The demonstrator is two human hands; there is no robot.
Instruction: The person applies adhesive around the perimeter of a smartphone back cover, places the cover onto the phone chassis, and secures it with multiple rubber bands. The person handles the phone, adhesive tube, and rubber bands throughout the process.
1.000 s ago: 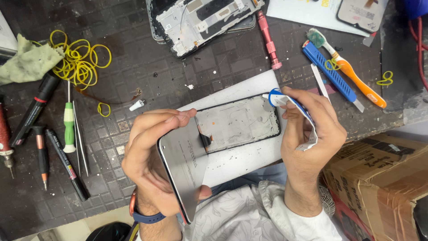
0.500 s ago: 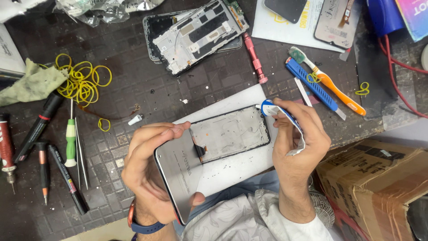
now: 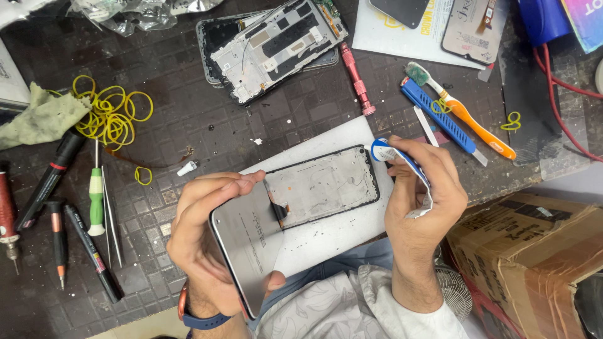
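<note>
Glue tube (image 3: 402, 164) in right hand (image 3: 422, 201), beside phone frame (image 3: 326, 183).

The grey display panel (image 3: 246, 246) is tilting up off its frame, hinging along the near-left side, its dull back showing and a dark flex ribbon trailing from its inner edge. The black phone frame (image 3: 326, 186) is lying flat on the white sheet, its pale inside exposed. The blue-and-white glue tube (image 3: 402, 164) is pointing its nozzle at the frame's upper right corner.
</note>
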